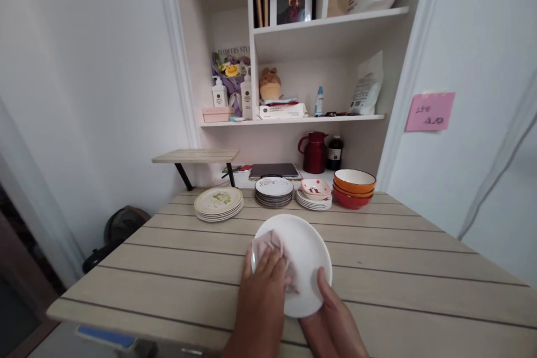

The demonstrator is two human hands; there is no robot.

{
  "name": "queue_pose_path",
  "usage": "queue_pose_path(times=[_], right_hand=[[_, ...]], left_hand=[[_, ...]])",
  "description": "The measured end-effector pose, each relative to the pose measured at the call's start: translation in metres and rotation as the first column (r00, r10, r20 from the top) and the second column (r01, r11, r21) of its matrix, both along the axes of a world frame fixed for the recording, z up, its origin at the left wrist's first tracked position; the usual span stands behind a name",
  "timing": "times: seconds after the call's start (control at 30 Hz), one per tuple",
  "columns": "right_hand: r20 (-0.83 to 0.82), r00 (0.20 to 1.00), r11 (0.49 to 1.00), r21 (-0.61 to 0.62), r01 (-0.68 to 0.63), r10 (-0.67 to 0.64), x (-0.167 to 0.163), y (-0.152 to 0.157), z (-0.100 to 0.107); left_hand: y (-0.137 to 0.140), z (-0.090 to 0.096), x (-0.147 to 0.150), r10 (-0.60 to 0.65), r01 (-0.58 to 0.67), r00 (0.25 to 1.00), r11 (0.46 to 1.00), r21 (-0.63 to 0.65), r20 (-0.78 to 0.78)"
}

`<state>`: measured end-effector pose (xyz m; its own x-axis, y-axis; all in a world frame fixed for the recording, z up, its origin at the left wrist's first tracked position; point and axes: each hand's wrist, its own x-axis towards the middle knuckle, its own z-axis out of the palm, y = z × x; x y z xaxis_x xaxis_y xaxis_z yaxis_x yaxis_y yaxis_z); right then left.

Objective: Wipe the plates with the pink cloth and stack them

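Note:
A round white plate (pixel 308 254) is held tilted over the near middle of the table. My right hand (pixel 333 319) grips its lower right rim, thumb on the upper face and the other fingers underneath, mostly hidden. My left hand (pixel 262 291) presses a thin, pale pinkish cloth (pixel 268 240) onto the left part of the plate. The cloth is crumpled under the fingers and spreads toward the plate's middle. Part of the left hand lies along the plate's left rim.
Behind the plate stand a stack of cream plates (pixel 218 201), dark-rimmed plates (pixel 274 187), small white plates topped by a pink-edged square bowl (pixel 315 189), and orange and red bowls (pixel 354 187). A small raised shelf (pixel 195 156) and a red jug (pixel 314 152) are farther back.

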<state>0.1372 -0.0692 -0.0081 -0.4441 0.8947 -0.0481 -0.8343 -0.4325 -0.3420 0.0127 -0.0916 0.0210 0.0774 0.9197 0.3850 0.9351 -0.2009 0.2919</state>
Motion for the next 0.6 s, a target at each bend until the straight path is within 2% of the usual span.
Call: queue_pose_path(times=[0.1, 0.33, 0.5, 0.6], right_hand=[[-0.004, 1.000, 0.999, -0.017, -0.028, 0.028, 0.001, 0.002, 0.001], [0.006, 1.000, 0.999, -0.039, -0.025, 0.026, 0.000, 0.006, 0.001], [0.001, 0.991, 0.991, -0.027, -0.135, 0.135, 0.001, 0.012, -0.006], [-0.022, 0.989, 0.988, -0.041, -0.149, 0.148, 0.003, 0.014, -0.008]], left_hand=[[0.010, 0.008, 0.008, -0.050, 0.051, 0.999, 0.997, -0.058, 0.017], [0.033, -0.001, 0.013, -0.181, 0.179, 0.980, 0.983, -0.034, -0.087], [0.039, 0.007, 0.008, -0.032, 0.040, 0.988, 0.998, 0.052, -0.149], [0.040, 0.000, 0.014, 0.073, -0.047, 0.981, 0.989, 0.142, -0.179]])
